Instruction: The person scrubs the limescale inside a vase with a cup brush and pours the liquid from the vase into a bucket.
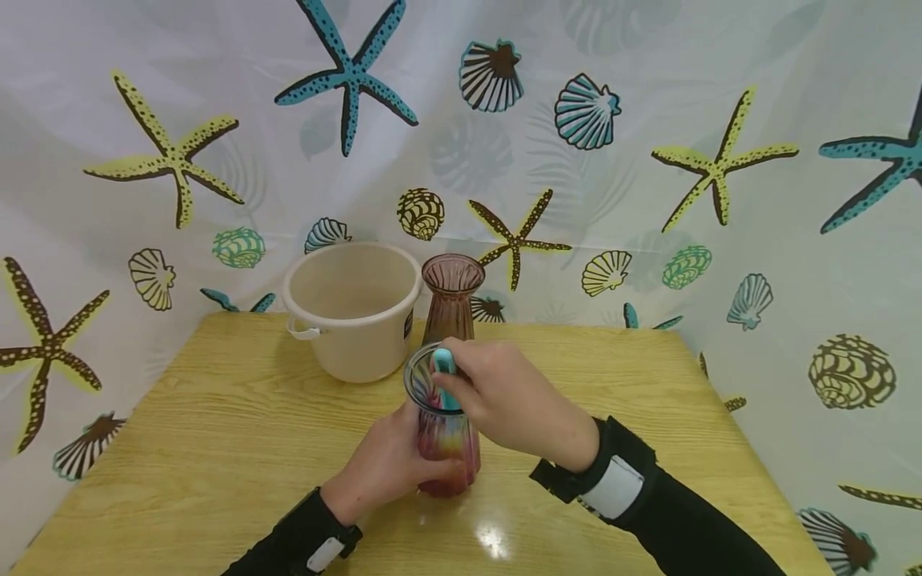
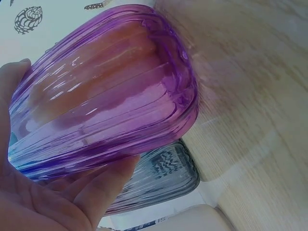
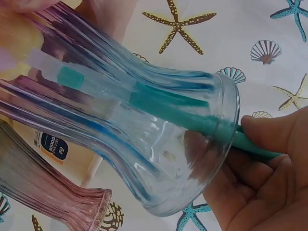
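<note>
Vase (image 1: 455, 438) of ribbed glass, blue-clear neck, pink-purple base, at the middle of the wood-grain table (image 1: 216, 480) — left hand (image 1: 392, 456) gripping its side. Right hand (image 1: 515, 396) at the rim, pinching a slim teal-and-white stick (image 1: 443, 362) reaching down inside. Behind: dusky-pink ribbed glass vase (image 1: 451, 310) — just beside a cream plastic bucket (image 1: 360, 344).

A white cloth (image 1: 533, 172) printed with starfish (image 1: 353, 76) and shells (image 1: 587, 112) hangs behind and beside the wood-grain surface (image 1: 619, 376), whose near part shows bright glare (image 1: 492, 539).
</note>
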The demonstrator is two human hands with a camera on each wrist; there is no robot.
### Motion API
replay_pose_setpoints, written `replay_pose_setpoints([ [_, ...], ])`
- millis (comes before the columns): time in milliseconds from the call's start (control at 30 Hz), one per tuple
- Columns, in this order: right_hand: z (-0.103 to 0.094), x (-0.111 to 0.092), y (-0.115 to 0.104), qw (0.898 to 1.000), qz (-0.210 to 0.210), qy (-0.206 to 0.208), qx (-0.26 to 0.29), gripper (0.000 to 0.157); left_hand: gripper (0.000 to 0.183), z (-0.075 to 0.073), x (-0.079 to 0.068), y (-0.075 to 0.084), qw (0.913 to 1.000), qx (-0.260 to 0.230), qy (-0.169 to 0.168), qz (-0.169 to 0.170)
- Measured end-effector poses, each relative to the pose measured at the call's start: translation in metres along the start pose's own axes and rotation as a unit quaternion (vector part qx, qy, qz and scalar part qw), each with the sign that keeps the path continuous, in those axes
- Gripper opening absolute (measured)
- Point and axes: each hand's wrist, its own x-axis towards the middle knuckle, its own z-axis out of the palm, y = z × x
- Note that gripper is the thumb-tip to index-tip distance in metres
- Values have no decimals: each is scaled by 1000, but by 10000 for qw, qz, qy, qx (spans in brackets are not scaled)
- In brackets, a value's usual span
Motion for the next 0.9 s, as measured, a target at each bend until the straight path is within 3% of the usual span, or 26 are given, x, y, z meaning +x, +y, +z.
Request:
replay_pose_setpoints([
  [400,7,-6,-4,9998,-141,138,-43,6,103,3,-1,-2,9997,58,178,171],
  [667,11,-6,5,9976,-235,413,496,7,109,3,-1,-1,9999,70,107,21],
  [900,13,-5,14,9928,39,522,1077,8,106,2,0,-1,9998,167,112,-67],
])
